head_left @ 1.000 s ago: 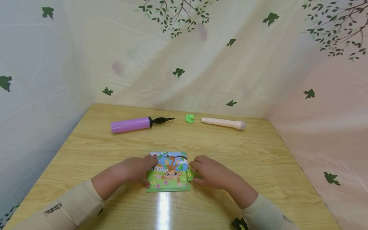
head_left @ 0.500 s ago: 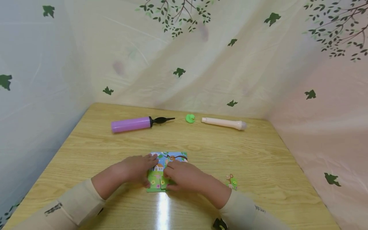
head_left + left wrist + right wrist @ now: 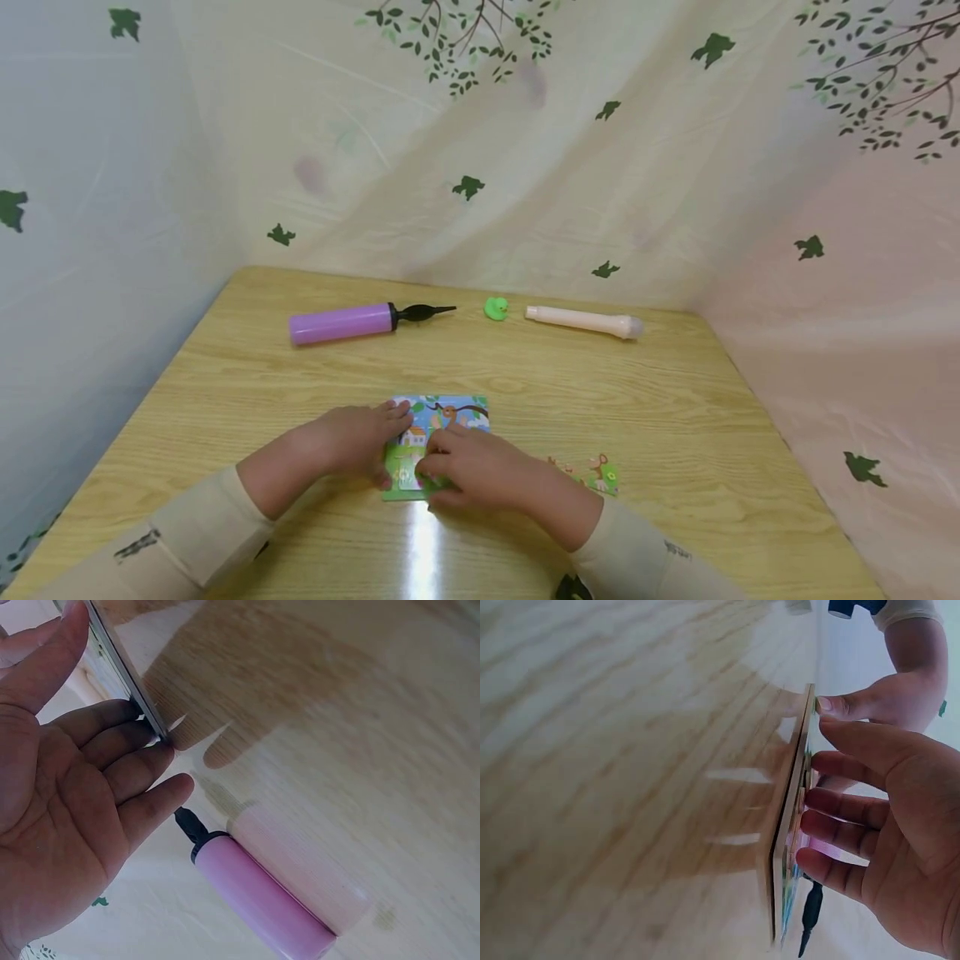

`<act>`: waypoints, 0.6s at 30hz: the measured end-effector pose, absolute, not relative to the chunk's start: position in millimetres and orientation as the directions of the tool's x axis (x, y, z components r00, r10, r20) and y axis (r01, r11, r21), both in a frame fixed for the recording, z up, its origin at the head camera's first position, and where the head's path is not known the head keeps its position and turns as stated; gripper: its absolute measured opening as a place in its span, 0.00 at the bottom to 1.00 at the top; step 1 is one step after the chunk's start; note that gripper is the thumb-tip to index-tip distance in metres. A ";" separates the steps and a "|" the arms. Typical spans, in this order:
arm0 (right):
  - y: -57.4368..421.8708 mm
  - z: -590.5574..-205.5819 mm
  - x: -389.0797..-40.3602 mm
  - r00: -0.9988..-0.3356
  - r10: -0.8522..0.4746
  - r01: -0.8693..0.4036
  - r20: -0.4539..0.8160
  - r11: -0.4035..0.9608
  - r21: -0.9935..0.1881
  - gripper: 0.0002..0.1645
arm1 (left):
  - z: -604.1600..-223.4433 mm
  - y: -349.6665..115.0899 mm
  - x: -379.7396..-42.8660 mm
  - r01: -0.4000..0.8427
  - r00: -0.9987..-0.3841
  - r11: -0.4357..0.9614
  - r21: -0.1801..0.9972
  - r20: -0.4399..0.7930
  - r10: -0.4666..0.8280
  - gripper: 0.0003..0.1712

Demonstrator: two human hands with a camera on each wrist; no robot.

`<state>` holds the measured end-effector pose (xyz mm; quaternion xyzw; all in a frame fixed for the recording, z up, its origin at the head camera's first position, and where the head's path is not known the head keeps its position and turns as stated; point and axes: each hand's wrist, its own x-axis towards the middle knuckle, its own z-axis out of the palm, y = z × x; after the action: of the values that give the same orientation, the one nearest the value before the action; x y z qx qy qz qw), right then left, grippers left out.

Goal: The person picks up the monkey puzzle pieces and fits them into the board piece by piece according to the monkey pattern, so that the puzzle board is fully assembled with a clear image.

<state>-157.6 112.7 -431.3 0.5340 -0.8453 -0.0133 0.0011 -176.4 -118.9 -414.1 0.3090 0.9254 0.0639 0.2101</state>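
A square picture puzzle [image 3: 474, 410] with a monkey, a house and flowers lies on the wooden table. My left hand [image 3: 356, 442] rests along its left side, fingers on the far left corner and thumb at the near left. In the left wrist view, the fingertips [image 3: 139, 757] meet the board's edge. Over the puzzle's near right part, my right hand [image 3: 480, 467] pinches a green puzzle piece [image 3: 437, 482] between thumb and fingers, largely hidden by them. Right of that hand, loose puzzle pieces [image 3: 603, 475] lie on the table, partly behind the forearm.
Along the back of the table [image 3: 675, 400] lie a purple balloon pump [image 3: 341, 323] with a black nozzle, a green toy duck [image 3: 496, 309] and a pale pink wand-like toy [image 3: 581, 321]. A leaf-printed cloth [image 3: 360, 167] hangs behind and at both sides.
My right hand has moved left from beside the puzzle to over its near part. Loose pieces now lie on the table at the right. My left hand has stayed in place.
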 end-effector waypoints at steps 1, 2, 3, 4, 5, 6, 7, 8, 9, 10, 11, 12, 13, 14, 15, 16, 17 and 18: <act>113.6 -430.8 -157.0 -0.424 -0.906 -0.906 -0.014 0.424 0.025 0.22 | -413.9 -119.1 -176.3 0.545 -0.721 0.801 0.249 -0.349 0.599 0.55; 114.2 -430.7 -156.6 -0.421 -0.907 -0.907 -0.017 0.420 0.032 0.24 | -414.0 -119.2 -176.2 0.545 -0.720 0.800 0.249 -0.350 0.599 0.54; 114.7 -430.7 -156.1 -0.419 -0.908 -0.908 -0.019 0.418 0.038 0.25 | -413.5 -119.3 -175.8 0.544 -0.720 0.800 0.252 -0.350 0.599 0.54; 114.9 -430.6 -155.8 -0.419 -0.908 -0.908 -0.022 0.417 0.047 0.26 | -413.2 -119.4 -175.7 0.545 -0.718 0.798 0.258 -0.348 0.603 0.54; 115.0 -430.5 -155.4 -0.420 -0.907 -0.907 -0.026 0.419 0.051 0.27 | -413.0 -119.4 -175.5 0.545 -0.716 0.797 0.259 -0.350 0.604 0.54; 114.9 -430.4 -155.1 -0.422 -0.906 -0.906 -0.030 0.420 0.054 0.27 | -412.6 -119.4 -175.3 0.545 -0.715 0.797 0.262 -0.351 0.604 0.54; 114.8 -430.3 -154.7 -0.425 -0.904 -0.904 -0.033 0.423 0.054 0.27 | -411.7 -119.4 -175.0 0.542 -0.714 0.796 0.269 -0.353 0.605 0.54; 114.7 -430.4 -154.5 -0.427 -0.903 -0.903 -0.036 0.425 0.058 0.28 | -411.0 -119.4 -174.8 0.539 -0.712 0.796 0.274 -0.357 0.605 0.54; 114.6 -430.4 -154.3 -0.428 -0.903 -0.903 -0.037 0.426 0.061 0.28 | -410.0 -119.4 -174.7 0.537 -0.710 0.796 0.279 -0.360 0.605 0.53; 114.6 -430.6 -154.2 -0.429 -0.903 -0.903 -0.038 0.426 0.063 0.28 | -409.3 -119.4 -174.6 0.532 -0.709 0.798 0.282 -0.367 0.602 0.53; 114.7 -430.9 -154.1 -0.428 -0.903 -0.903 -0.037 0.426 0.064 0.28 | -408.9 -119.4 -174.7 0.526 -0.710 0.802 0.283 -0.372 0.598 0.53; 114.7 -431.2 -154.2 -0.427 -0.903 -0.903 -0.036 0.425 0.065 0.28 | -407.9 -119.5 -174.8 0.524 -0.709 0.802 0.287 -0.375 0.597 0.52; 114.7 -431.5 -154.1 -0.426 -0.904 -0.904 -0.033 0.423 0.065 0.28 | -407.2 -119.5 -175.0 0.524 -0.708 0.802 0.288 -0.376 0.598 0.51; 114.7 -431.8 -154.2 -0.423 -0.905 -0.905 -0.030 0.421 0.068 0.28 | -406.9 -119.5 -175.2 0.526 -0.708 0.801 0.285 -0.375 0.598 0.49; 114.8 -432.1 -154.3 -0.421 -0.907 -0.905 -0.027 0.419 0.071 0.28 | -407.0 -119.5 -175.5 0.529 -0.710 0.801 0.280 -0.371 0.599 0.48; 114.8 -432.3 -154.4 -0.420 -0.907 -0.906 -0.024 0.418 0.072 0.28 | -407.4 -119.5 -175.8 0.533 -0.712 0.800 0.273 -0.365 0.599 0.47; 114.8 -432.4 -154.4 -0.419 -0.908 -0.906 -0.022 0.416 0.073 0.28 | -407.8 -119.7 -176.2 0.546 -0.712 0.795 0.264 -0.353 0.607 0.45; 114.8 -432.4 -154.4 -0.418 -0.908 -0.907 -0.020 0.416 0.073 0.28 | -408.3 -119.8 -176.4 0.560 -0.711 0.789 0.254 -0.341 0.615 0.44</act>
<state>-154.4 114.8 -432.4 0.5393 -0.8413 -0.0361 0.0112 -176.4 -119.8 -408.3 0.3183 0.9226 0.0663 0.2077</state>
